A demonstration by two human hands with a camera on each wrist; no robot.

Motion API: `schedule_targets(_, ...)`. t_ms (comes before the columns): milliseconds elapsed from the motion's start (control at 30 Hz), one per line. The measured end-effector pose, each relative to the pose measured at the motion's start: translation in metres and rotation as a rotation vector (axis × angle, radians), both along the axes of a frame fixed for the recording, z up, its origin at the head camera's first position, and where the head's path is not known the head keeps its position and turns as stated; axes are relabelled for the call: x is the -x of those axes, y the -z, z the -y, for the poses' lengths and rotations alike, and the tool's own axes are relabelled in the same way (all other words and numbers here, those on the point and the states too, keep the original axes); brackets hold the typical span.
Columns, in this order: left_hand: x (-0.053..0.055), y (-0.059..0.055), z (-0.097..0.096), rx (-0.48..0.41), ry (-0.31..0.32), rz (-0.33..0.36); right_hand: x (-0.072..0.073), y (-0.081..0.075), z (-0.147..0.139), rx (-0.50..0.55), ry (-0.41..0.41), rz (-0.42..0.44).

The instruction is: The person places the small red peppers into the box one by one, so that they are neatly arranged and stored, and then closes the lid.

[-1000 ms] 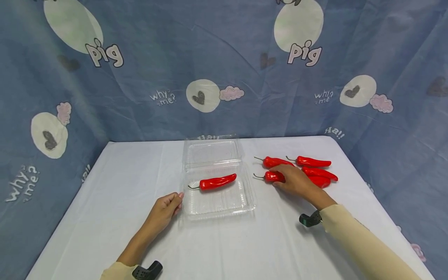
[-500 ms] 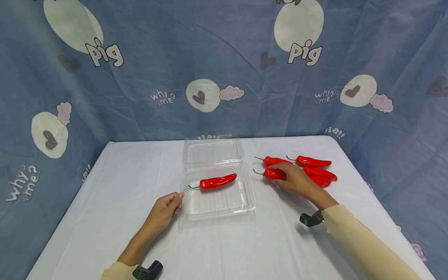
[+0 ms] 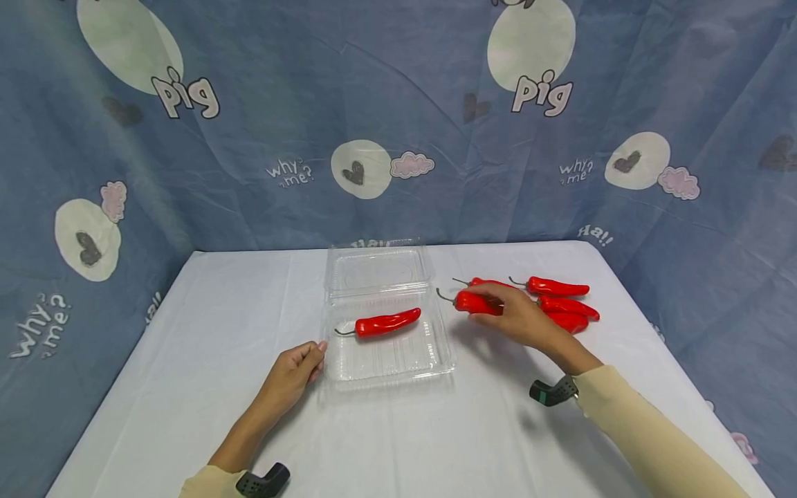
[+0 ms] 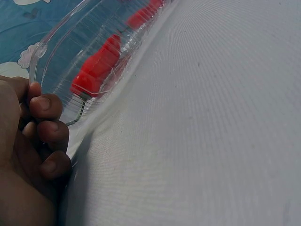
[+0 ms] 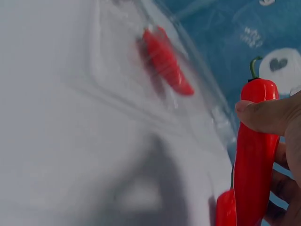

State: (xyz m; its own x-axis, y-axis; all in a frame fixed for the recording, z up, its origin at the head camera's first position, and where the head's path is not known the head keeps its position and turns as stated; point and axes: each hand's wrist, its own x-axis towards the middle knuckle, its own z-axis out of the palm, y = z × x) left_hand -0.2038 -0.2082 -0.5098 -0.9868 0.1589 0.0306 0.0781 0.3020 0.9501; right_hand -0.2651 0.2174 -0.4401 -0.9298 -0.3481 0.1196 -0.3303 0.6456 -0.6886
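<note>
A clear plastic clamshell box [image 3: 386, 363] lies with its lid [image 3: 376, 273] folded back, and one red chili pepper [image 3: 387, 324] rests inside it, stem to the left. My left hand [image 3: 295, 370] pinches the box's left rim between thumb and curled fingers, as the left wrist view shows up close. To the right of the box, my right hand [image 3: 519, 318] grips a second red chili pepper [image 5: 255, 155] near its stem end, thumb on one side and fingers on the other. Its green stem points left toward the box; part of its body is hidden by the hand.
Several more red peppers lie on the white-covered table [image 3: 398, 443] at the right: one at the back [image 3: 557, 288], one in front of it [image 3: 568, 306], another [image 3: 571, 321] partly behind my right hand. A blue printed cloth [image 3: 398, 104] hangs behind the table.
My right hand has moved slightly left and up with the pepper in its grip, away from the other peppers. The left hand and the box have stayed in place.
</note>
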Motion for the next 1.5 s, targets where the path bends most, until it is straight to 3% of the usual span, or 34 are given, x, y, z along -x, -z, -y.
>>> schedule_targets(133,0.000,0.001,0.001,-0.003,0.000,-0.006,-0.006,-0.011,0.013,0.053,-0.026,0.042)
schedule_targets(433,0.001,0.002,0.004,-0.003,-0.005,-0.005,-0.011,-0.026,0.043,0.051,-0.097,0.055)
schedule_targets(833,0.002,0.002,0.004,-0.003,-0.001,-0.003,-0.011,-0.035,0.091,-0.085,-0.220,-0.016)
schedule_targets(1167,0.003,0.003,0.003,-0.024,0.005,-0.019,-0.009,-0.032,0.135,-0.236,-0.292,-0.071)
schedule_targets(1500,0.001,0.002,0.003,-0.023,0.011,-0.030,-0.011,-0.014,0.168,-0.401,-0.339,-0.098)
